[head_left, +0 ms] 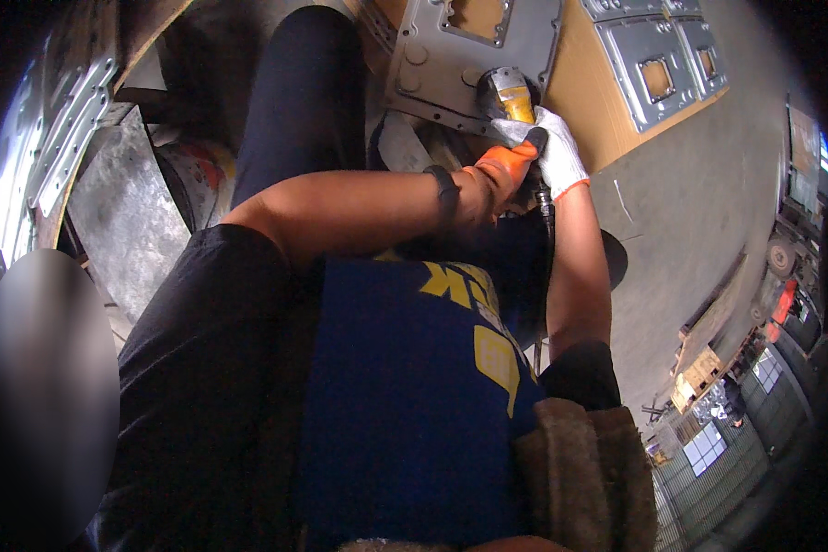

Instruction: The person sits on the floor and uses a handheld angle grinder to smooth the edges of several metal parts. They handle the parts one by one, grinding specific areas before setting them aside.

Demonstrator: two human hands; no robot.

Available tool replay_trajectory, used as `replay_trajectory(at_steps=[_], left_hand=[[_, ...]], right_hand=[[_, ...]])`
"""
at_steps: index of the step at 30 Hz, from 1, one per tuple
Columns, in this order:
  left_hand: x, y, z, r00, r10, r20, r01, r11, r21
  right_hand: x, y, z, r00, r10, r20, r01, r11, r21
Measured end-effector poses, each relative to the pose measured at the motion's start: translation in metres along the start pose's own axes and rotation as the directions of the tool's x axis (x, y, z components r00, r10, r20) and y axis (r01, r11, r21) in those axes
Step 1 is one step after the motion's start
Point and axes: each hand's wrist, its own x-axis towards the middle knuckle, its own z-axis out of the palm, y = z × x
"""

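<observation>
A yellow angle grinder [515, 99] with a dark round head rests at the near right edge of a grey metal plate [446, 78], which has a rectangular opening and bolt holes. My right hand [561, 152], in a white glove with an orange cuff, wraps round the grinder's body. Beside it my left hand [509, 166], in an orange glove, is closed on the tool's rear part, its fingers partly hidden. A dark hose [548, 216] with a metal fitting runs down from the tool along my right forearm. The grinder's disc is mostly hidden.
More grey metal plates [639, 78] with square openings lie on a brown board [584, 110] at right. Stacked metal parts [69, 138] and a bare metal sheet [124, 184] stand at left. Wooden crates [699, 373] and a wheeled vehicle [782, 258] are far right.
</observation>
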Motion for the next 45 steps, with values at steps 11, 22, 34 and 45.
replay_trajectory(at_steps=[11,22,34,45], left_hand=[[-0.049,0.040,0.032,0.993,-0.120,-0.005,0.119,0.992,-0.043],[0.002,0.005,0.019,0.980,-0.036,-0.195,0.109,0.920,0.377],[-0.030,0.035,0.021,0.990,-0.139,-0.029,0.142,0.983,0.120],[-0.036,0.041,0.017,0.990,-0.081,-0.111,0.126,0.863,0.489]], right_hand=[[-0.019,-0.021,-0.004,0.999,0.032,-0.002,-0.032,0.999,-0.004],[0.003,0.003,0.001,0.999,0.019,0.026,-0.021,0.996,0.084],[-0.003,-0.006,-0.004,0.999,0.045,0.014,-0.046,0.994,0.097],[-0.004,-0.021,0.000,0.998,0.050,0.023,-0.054,0.981,0.187]])
